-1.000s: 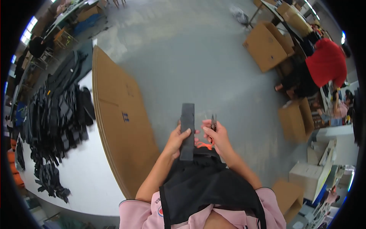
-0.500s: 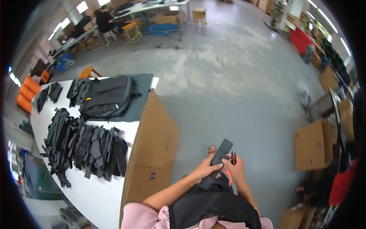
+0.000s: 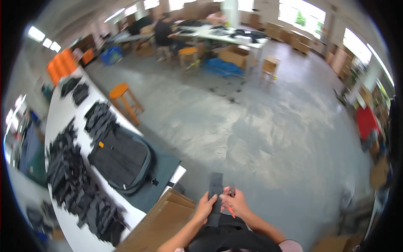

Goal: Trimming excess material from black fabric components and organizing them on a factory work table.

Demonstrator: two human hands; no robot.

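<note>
A dark grey fabric strip stands up in front of my body, its lower part running down toward my lap. My left hand is closed around its left edge, the thumb laid across the front. Against the right edge is my right hand, closed, with small dark thread snips held in it, blurred at the tips. A bright orange cord hangs beneath the right fingers. Whether the right fingertips also pinch the strip, I cannot tell.
At left, a white table bears heaps of dark fabric strips and a dark backpack. Flattened cardboard leans at its near end. Beyond stand an orange stool and a seated person at another worktable.
The view has swung up and to the left, showing more of the far room. Both hands still hold the strip and snips; the strip now stands more upright.
</note>
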